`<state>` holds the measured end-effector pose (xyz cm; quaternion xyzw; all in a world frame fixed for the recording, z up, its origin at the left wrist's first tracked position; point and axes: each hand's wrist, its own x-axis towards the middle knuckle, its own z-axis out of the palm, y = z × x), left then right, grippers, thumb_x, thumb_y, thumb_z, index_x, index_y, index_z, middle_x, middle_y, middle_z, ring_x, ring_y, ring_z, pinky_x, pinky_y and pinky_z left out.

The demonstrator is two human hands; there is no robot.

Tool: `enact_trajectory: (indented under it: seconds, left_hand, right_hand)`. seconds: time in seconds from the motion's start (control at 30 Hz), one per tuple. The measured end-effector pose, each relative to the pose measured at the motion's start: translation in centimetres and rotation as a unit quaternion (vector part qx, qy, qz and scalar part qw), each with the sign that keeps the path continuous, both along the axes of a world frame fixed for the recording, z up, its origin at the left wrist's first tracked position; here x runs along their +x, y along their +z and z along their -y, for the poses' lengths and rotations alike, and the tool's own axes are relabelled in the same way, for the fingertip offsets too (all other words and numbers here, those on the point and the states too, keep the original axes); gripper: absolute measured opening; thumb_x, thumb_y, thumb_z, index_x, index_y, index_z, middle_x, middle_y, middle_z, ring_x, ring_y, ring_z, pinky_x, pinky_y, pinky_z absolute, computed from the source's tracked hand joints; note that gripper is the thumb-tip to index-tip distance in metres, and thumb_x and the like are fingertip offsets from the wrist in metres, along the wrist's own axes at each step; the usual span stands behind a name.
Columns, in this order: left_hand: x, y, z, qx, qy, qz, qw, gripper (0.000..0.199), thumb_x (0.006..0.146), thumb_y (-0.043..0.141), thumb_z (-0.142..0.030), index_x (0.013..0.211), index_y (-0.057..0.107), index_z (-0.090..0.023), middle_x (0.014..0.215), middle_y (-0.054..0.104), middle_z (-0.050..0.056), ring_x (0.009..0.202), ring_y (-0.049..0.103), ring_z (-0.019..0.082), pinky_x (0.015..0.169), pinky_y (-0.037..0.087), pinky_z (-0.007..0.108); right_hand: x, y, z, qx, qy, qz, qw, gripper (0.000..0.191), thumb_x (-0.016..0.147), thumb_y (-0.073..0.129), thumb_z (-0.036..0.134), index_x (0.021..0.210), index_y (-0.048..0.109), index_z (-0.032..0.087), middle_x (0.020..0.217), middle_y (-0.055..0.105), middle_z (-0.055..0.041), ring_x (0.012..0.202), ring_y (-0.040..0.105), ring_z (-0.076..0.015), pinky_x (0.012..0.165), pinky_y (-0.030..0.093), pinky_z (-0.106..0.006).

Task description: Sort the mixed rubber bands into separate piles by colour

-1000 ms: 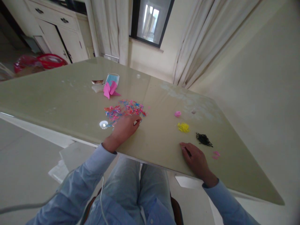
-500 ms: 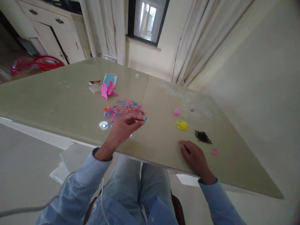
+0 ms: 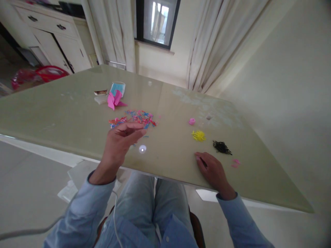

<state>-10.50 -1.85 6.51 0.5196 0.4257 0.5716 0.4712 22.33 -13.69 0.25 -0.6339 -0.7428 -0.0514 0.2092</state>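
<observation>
My left hand (image 3: 120, 143) hovers over the table just in front of a loose pile of red, pink and blue rubber bands (image 3: 142, 117). Its thumb and fingers are pinched together, with a bit of blue rubber band (image 3: 146, 126) showing at the tips. Below the fingertips lies another thin blue piece (image 3: 146, 136). On the right, my right hand (image 3: 212, 170) rests on the table near the front edge, its fingers curled closed; whatever they may hold is hidden. Beyond it are a yellow rubber band pile (image 3: 198, 135) and a black rubber band pile (image 3: 221, 147).
A few pink bands (image 3: 236, 163) lie right of my right hand, and a small pink clump (image 3: 191, 121) sits behind the yellow pile. A pink folded paper (image 3: 115, 100) and a blue face mask (image 3: 118, 89) lie at the back left. A cable (image 3: 115, 206) hangs by my left sleeve.
My left hand has moved left and turned, its fingers still pinched. My right hand stays where it was on the table. The whole view has shifted slightly.
</observation>
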Motion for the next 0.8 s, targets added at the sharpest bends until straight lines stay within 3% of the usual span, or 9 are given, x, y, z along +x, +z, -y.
enact_trajectory:
  seconds: [0.1, 0.23, 0.33, 0.47, 0.6, 0.8]
  left_hand:
    - [0.7, -0.3, 0.1, -0.012, -0.016, -0.009, 1.0, 0.022, 0.067, 0.08, -0.032, 0.083, 0.074, -0.019, 0.068, 0.069, -0.001, 0.053, 0.053, 0.008, 0.049, 0.042, 0.02]
    - [4.8, -1.4, 0.3, 0.027, -0.104, -0.139, 0.984, 0.016, 0.074, 0.074, -0.032, 0.081, 0.075, -0.018, 0.064, 0.069, -0.001, 0.048, 0.049, 0.008, 0.046, 0.037, 0.021]
    - [9.2, -2.4, 0.6, 0.078, -0.186, -0.244, 0.949, 0.013, 0.081, 0.066, -0.025, 0.085, 0.076, -0.019, 0.072, 0.073, 0.0, 0.053, 0.055, 0.009, 0.054, 0.043, 0.021]
    - [14.7, -3.4, 0.7, 0.123, -0.257, -0.352, 0.892, 0.019, 0.084, 0.061, -0.017, 0.093, 0.077, -0.02, 0.09, 0.078, 0.003, 0.072, 0.066, 0.014, 0.075, 0.051, 0.025]
    - [18.6, -4.0, 0.9, 0.157, -0.298, -0.41, 0.848, 0.022, 0.087, 0.058, -0.017, 0.097, 0.077, -0.02, 0.101, 0.077, 0.006, 0.094, 0.069, 0.021, 0.089, 0.05, 0.032]
    - [21.0, -4.4, 1.0, 0.175, -0.338, -0.435, 0.816, 0.024, 0.086, 0.057, -0.018, 0.098, 0.077, -0.021, 0.102, 0.077, 0.005, 0.096, 0.068, 0.022, 0.091, 0.05, 0.033]
  right_hand:
    - [-0.2, 0.1, -0.1, -0.004, -0.005, 0.0, 1.0, 0.027, 0.098, 0.044, 0.027, 0.103, 0.07, 0.019, 0.091, 0.074, -0.0093, 0.082, 0.068, -0.0217, 0.075, 0.053, -0.034]
    - [-0.2, 0.3, 0.3, 0.011, 0.047, -0.03, 0.998, 0.025, 0.097, 0.046, 0.024, 0.1, 0.07, 0.018, 0.08, 0.07, -0.0079, 0.074, 0.065, -0.0192, 0.069, 0.05, -0.03]
    - [-0.3, 0.5, 1.2, 0.051, 0.122, -0.064, 0.989, 0.021, 0.095, 0.049, 0.021, 0.1, 0.069, 0.019, 0.07, 0.066, -0.0043, 0.064, 0.059, -0.016, 0.061, 0.046, -0.027]
    - [-0.4, 0.5, 2.5, 0.103, 0.135, -0.092, 0.981, 0.017, 0.09, 0.05, 0.016, 0.092, 0.066, 0.019, 0.064, 0.06, -0.001, 0.058, 0.053, -0.0142, 0.058, 0.041, -0.027]
    - [-0.6, 0.2, 2.8, 0.055, 0.152, -0.06, 0.985, 0.015, 0.088, 0.05, 0.016, 0.089, 0.064, 0.018, 0.066, 0.061, -0.0024, 0.061, 0.052, -0.0151, 0.06, 0.04, -0.028]
    - [-0.7, 0.3, 2.2, -0.013, 0.152, -0.059, 0.986, 0.016, 0.093, 0.05, 0.019, 0.087, 0.065, 0.018, 0.072, 0.066, -0.0054, 0.069, 0.057, -0.0173, 0.064, 0.042, -0.028]
